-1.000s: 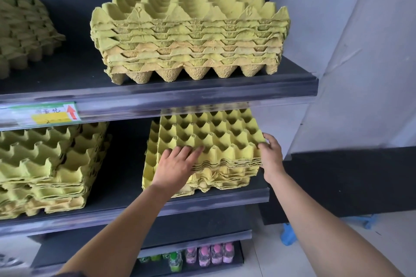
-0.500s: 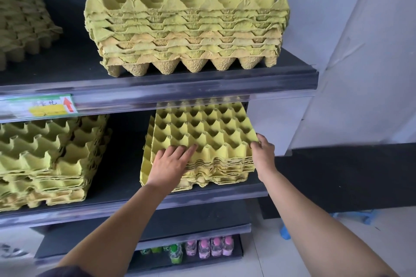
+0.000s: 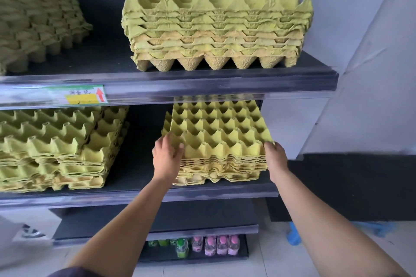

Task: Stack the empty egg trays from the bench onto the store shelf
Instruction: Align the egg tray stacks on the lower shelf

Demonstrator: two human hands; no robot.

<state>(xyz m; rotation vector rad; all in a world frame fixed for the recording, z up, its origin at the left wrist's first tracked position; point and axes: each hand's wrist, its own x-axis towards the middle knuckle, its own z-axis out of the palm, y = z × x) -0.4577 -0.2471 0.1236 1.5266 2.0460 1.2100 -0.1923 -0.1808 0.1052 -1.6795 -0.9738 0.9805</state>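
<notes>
A stack of yellow pulp egg trays (image 3: 216,132) sits on the right part of the dark middle shelf (image 3: 139,195), its front edge near the shelf lip. My left hand (image 3: 167,155) grips the stack's front left corner, fingers curled over the top tray. My right hand (image 3: 275,157) grips the front right corner, fingers wrapped round the edge of the upper trays. The back of the stack is hidden under the shelf above.
A taller tray stack (image 3: 216,24) stands on the upper shelf right above, another (image 3: 38,22) at upper left. A third stack (image 3: 56,146) fills the middle shelf's left. Small bottles (image 3: 211,245) line the bottom shelf. A white wall lies to the right.
My left hand slid from lying flat on the top tray to the stack's front left corner. My right hand stayed at the right corner.
</notes>
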